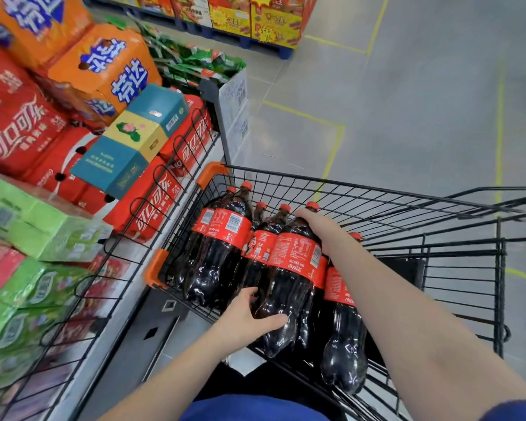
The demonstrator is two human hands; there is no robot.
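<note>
A shopper grips a cola bottle (292,268) in a wire cart (377,187), the left hand (249,317) curled round its base and the right hand (319,229) clasped over its shoulder near the cap. The bottle lies lengthways, cap pointing away from the person, wedged among other bottles (222,247). The basket's right half offers open room, while shelved cases (152,189) crowd its left edge.

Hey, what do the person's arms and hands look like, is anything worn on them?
Both forearms are bare. The left hand and right hand wear no gloves, and no ring, watch or bracelet shows. A blue sleeve ends high on the right arm, matching the blue top.
</note>
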